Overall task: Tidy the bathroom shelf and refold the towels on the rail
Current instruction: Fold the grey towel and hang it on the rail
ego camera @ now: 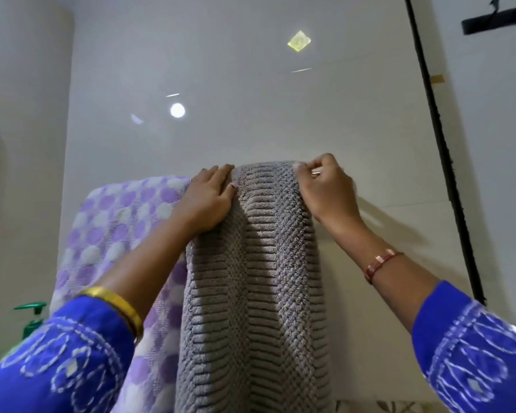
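Head | left hand [210,198] flat on grey towel [251,278] | right hand [325,186] fingers seemingly pinch its edge

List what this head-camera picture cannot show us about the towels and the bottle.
- Rail: head view, covered by the grey towel and spotted towel.
- Grey towel's lower end: cut off by the bottom edge.
- Green bottle: mostly behind the left sleeve.
- Right hand fingertips: curled over the towel's top.
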`<action>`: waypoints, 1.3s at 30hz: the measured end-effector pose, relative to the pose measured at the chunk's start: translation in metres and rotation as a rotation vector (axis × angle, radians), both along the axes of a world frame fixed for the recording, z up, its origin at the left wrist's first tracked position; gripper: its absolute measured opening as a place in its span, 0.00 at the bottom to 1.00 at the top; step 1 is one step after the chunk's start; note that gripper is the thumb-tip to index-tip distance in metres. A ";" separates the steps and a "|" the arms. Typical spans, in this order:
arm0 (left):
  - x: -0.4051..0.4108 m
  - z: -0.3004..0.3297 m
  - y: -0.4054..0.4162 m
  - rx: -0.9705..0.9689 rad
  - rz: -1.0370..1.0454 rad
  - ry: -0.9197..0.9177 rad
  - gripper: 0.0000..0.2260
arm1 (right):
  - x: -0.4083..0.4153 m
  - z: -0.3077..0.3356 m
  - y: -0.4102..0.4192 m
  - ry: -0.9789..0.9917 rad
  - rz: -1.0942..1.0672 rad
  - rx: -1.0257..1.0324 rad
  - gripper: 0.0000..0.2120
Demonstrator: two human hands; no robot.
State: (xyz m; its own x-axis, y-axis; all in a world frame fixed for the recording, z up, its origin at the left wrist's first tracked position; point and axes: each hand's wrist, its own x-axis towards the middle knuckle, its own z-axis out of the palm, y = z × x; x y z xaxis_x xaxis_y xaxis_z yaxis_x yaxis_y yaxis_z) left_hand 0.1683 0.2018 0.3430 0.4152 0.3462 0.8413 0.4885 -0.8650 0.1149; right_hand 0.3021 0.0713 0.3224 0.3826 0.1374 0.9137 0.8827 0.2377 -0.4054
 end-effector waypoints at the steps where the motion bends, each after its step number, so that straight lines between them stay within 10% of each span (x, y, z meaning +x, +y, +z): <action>1: -0.001 -0.009 0.002 0.037 0.049 0.008 0.24 | -0.008 0.002 0.003 -0.031 -0.032 -0.054 0.21; 11: 0.008 -0.035 0.005 0.235 0.186 -0.066 0.39 | -0.006 0.004 0.020 -0.191 -0.249 -0.094 0.19; 22: 0.006 -0.037 -0.004 0.392 0.168 -0.006 0.34 | -0.004 0.007 0.009 -0.437 -0.722 -0.112 0.21; 39: 0.048 -0.117 0.039 0.583 0.036 -0.205 0.28 | 0.027 -0.088 0.059 -0.950 -0.745 -0.189 0.28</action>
